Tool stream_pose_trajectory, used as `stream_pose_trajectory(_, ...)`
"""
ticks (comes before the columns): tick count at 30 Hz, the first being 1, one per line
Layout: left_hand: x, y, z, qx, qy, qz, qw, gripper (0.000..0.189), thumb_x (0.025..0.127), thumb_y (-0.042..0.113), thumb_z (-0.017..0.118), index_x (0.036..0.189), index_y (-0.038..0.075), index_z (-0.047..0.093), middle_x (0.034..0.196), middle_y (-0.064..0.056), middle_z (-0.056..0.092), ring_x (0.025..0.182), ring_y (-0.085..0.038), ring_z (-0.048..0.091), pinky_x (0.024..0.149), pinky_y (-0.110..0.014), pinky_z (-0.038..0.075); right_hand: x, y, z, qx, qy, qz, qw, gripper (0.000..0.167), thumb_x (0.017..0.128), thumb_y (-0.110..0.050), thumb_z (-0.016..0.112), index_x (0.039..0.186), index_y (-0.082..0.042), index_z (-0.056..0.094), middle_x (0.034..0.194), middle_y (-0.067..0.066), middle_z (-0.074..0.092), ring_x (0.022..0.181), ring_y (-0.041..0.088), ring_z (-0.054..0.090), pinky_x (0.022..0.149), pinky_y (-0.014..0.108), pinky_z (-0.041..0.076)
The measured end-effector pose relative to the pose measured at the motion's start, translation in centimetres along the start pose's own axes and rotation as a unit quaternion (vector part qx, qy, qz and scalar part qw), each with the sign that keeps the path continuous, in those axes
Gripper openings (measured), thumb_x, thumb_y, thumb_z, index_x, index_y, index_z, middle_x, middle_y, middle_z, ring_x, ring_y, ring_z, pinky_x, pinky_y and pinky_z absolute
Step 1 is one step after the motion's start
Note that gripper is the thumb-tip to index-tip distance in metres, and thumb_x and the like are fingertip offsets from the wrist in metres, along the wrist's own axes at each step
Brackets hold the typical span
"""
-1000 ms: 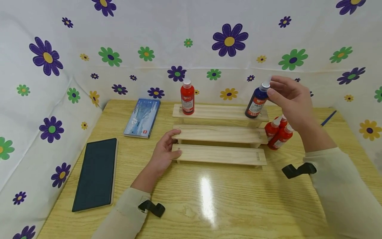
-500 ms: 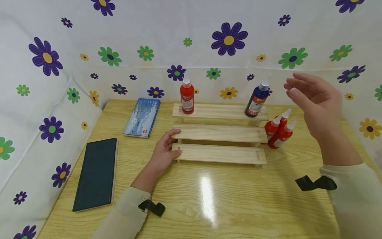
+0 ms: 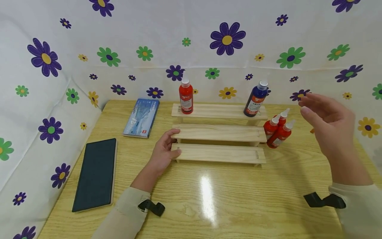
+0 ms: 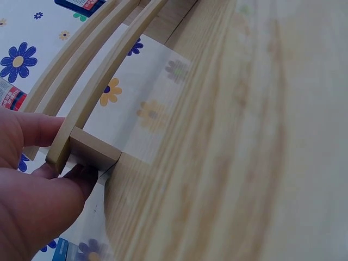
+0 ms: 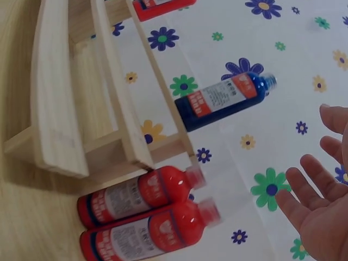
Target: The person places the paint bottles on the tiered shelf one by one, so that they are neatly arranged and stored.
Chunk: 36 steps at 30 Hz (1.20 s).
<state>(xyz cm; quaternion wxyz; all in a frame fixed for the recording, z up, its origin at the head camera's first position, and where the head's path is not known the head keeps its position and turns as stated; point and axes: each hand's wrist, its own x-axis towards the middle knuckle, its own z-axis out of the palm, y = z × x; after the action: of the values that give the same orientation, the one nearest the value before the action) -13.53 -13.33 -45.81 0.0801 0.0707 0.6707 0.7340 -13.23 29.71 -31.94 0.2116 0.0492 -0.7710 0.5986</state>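
Note:
A three-tier wooden stand point(image 3: 218, 131) is on the table, and my left hand point(image 3: 162, 152) grips its left end, fingers and thumb curled round the lower boards. In the left wrist view the fingers wrap the board's end and a leg. On the top tier, a red paint bottle point(image 3: 186, 99) stands at the left and a dark blue paint bottle point(image 3: 256, 99) at the right. My right hand point(image 3: 332, 129) hovers to the right of the stand, holding nothing, fingers relaxed and apart in the right wrist view. Three red paint bottles point(image 3: 279, 136) cluster beside the stand's right end.
Left of the stand lies a blue box point(image 3: 141, 118) with a snowy picture. Nearer the front left is a dark notebook point(image 3: 95, 174). A flower-patterned white cloth point(image 3: 131, 26) hangs behind and at the sides of the wooden table point(image 3: 238, 199).
My right hand has let go of the blue bottle's cap and moved away to the right, then lower. The blue bottle stays on the top tier. My left hand keeps its place.

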Motion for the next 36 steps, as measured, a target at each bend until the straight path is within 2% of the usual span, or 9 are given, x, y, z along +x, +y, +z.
stream_pose_trajectory(4,0.0,0.0,0.0,-0.001,0.003,-0.006,1.0,0.067,0.085,-0.023,0.058,0.143,0.01,0.047,0.133,-0.017,0.052,0.114,-0.031,0.05,0.082,-0.033,0.049,-0.8,0.9,-0.7,-0.006,0.007,0.033,0.9994,0.037,0.094,-0.004,0.068,0.131,-0.003,0.066,0.121,0.003,0.068,0.107,0.014,0.062,0.073,0.013,0.048)
stream_pose_trajectory(7,0.1,-0.1,0.0,-0.002,0.006,-0.009,0.9999,0.068,0.085,-0.023,0.058,0.143,0.01,0.048,0.133,-0.017,0.052,0.114,-0.031,0.05,0.083,-0.034,0.05,-1.4,1.7,-1.1,-0.033,0.006,0.061,0.9976,0.04,0.094,-0.007,0.069,0.134,-0.006,0.064,0.122,0.0,0.068,0.109,0.01,0.062,0.082,0.012,0.046)
stream_pose_trajectory(10,0.1,-0.1,-0.1,-0.002,0.007,-0.01,0.9999,0.068,0.085,-0.024,0.058,0.143,0.01,0.048,0.133,-0.017,0.052,0.115,-0.031,0.05,0.083,-0.034,0.05,-1.9,2.8,-1.2,-0.038,0.005,0.08,0.996,0.042,0.094,-0.009,0.07,0.135,-0.007,0.063,0.12,-0.003,0.068,0.107,0.008,0.062,0.085,0.011,0.045)
stream_pose_trajectory(12,0.1,-0.1,-0.1,-0.003,0.007,-0.01,0.9999,0.068,0.085,-0.024,0.057,0.143,0.01,0.048,0.133,-0.017,0.052,0.115,-0.031,0.05,0.083,-0.033,0.05,-2.2,3.5,-1.2,-0.063,0.003,0.09,0.9939,0.043,0.094,-0.011,0.07,0.137,-0.009,0.063,0.12,-0.005,0.068,0.107,0.006,0.061,0.086,0.011,0.044)
stream_pose_trajectory(14,0.1,-0.1,-0.1,-0.003,0.005,-0.008,0.9999,0.068,0.085,-0.024,0.057,0.143,0.009,0.048,0.133,-0.017,0.052,0.115,-0.031,0.05,0.083,-0.033,0.05,-2.5,4.1,-1.1,-0.07,0.0,0.093,0.9932,0.043,0.094,-0.011,0.07,0.137,-0.009,0.063,0.119,-0.006,0.068,0.107,0.006,0.061,0.086,0.011,0.044)
stream_pose_trajectory(16,0.1,-0.1,-0.1,-0.005,0.003,-0.006,1.0,0.068,0.085,-0.024,0.057,0.143,0.009,0.047,0.134,-0.018,0.052,0.115,-0.032,0.05,0.083,-0.033,0.05,-2.7,4.7,-1.0,-0.099,-0.006,0.095,0.9905,0.043,0.095,-0.013,0.069,0.137,-0.01,0.063,0.12,-0.006,0.067,0.108,0.006,0.06,0.086,0.011,0.044)
stream_pose_trajectory(24,0.1,-0.1,0.0,-0.006,0.003,-0.005,1.0,0.067,0.084,-0.024,0.057,0.143,0.007,0.047,0.134,-0.019,0.052,0.115,-0.032,0.05,0.083,-0.032,0.05,-3.2,6.4,-0.6,-0.117,-0.017,0.108,0.9872,0.041,0.095,-0.016,0.071,0.134,-0.008,0.065,0.119,-0.007,0.065,0.104,0.004,0.06,0.081,0.009,0.045)
stream_pose_trajectory(36,0.1,-0.2,-0.1,-0.004,0.002,-0.005,1.0,0.068,0.084,-0.024,0.058,0.143,0.008,0.047,0.135,-0.019,0.051,0.117,-0.033,0.05,0.085,-0.034,0.049,-3.5,6.6,0.3,-0.185,-0.013,0.122,0.975,0.041,0.095,-0.027,0.071,0.128,-0.003,0.065,0.117,-0.007,0.062,0.104,0.002,0.056,0.084,0.012,0.046)
